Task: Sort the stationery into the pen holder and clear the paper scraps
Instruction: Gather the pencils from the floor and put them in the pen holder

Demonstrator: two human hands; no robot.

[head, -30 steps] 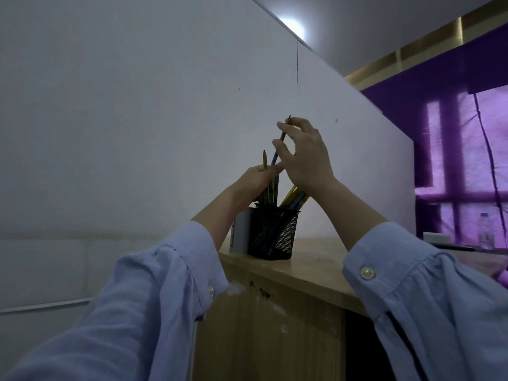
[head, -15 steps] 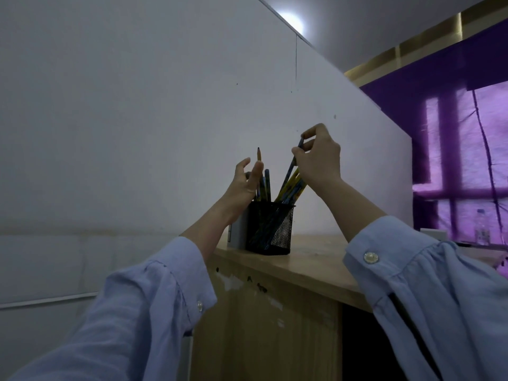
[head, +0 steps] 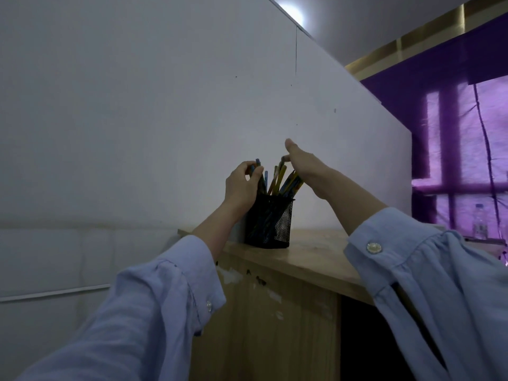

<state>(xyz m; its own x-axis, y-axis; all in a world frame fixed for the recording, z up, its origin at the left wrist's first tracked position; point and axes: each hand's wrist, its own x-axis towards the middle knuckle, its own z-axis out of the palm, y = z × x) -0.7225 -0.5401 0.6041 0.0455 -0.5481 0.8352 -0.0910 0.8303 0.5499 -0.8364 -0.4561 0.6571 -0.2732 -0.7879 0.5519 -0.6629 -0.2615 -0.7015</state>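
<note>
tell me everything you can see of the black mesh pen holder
The pen holder is a black wire-mesh cup that stands upright on the wooden cabinet top, close to the wall. It is packed with pens and pencils, mostly yellow and blue, which lean to the right. The left hand grips some of them above the holder's left rim. The right hand touches the tops with straight fingers.

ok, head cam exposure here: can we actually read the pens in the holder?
Head view: underexposed and dim overall; ceiling light blooms, curtained window glows purple. Head view: pens in the mesh holder read as dark sticks, with only faint yellow and blue.
</note>
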